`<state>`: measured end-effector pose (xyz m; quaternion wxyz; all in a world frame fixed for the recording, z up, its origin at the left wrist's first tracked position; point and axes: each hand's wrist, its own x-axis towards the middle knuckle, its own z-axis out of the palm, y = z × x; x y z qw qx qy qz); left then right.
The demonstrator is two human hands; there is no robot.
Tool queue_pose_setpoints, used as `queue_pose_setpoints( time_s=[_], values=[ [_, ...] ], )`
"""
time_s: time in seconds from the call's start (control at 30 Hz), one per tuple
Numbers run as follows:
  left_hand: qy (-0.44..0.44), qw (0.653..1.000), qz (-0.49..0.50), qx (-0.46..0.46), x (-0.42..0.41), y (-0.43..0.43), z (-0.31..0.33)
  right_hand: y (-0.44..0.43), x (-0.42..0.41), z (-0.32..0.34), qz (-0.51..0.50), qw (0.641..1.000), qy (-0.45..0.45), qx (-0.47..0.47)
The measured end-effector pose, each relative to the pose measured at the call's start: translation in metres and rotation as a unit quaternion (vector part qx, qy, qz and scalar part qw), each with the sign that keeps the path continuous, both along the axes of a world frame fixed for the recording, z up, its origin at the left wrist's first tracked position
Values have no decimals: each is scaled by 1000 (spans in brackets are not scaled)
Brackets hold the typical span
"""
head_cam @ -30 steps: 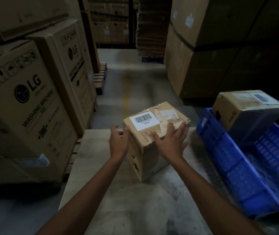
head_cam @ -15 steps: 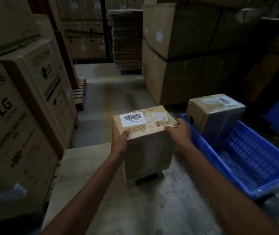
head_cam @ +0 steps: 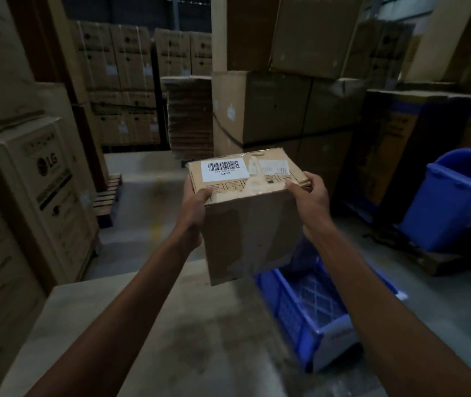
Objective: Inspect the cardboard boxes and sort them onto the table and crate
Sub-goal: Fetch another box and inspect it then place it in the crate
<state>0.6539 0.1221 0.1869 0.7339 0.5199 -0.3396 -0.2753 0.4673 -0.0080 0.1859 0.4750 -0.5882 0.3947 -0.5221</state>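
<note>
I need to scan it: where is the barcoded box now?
Head view, centre: the barcoded box is held up between the left hand and right hand, over where the table meets the blue crate.

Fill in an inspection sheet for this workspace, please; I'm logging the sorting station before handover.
Surface: table, grey top with dark stains.
Job's things: cardboard box with barcode label, held up over the table's far edge; blue crate at the table's right side.
Clutter: nothing seen.
Grippers: left hand and right hand grip the box's top edges.
Cables: nothing seen.
Surroundings: LG cartons on the left, stacked cartons behind, blue bin on the right.
</note>
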Motion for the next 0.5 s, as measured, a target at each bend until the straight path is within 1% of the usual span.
queue_pose_setpoints(
  time_s=[0.07, 0.27, 0.43, 0.5],
  values=[
    [-22, 1000, 7, -6, -29, -9, 16, -6, -31, 11, 14, 1000, -23, 7],
    [-65, 998, 22, 6, -93, -30, 51, -21, -103, 24, 34, 998, -44, 21],
    [-45, 998, 40, 25, -116, -47, 69, -38, -133, 33, 54, 997, -43, 34],
    [-22, 998, 38, 38, -122, -54, 69, -44, -141, 35, 54, 998, -32, 28]
  ],
)
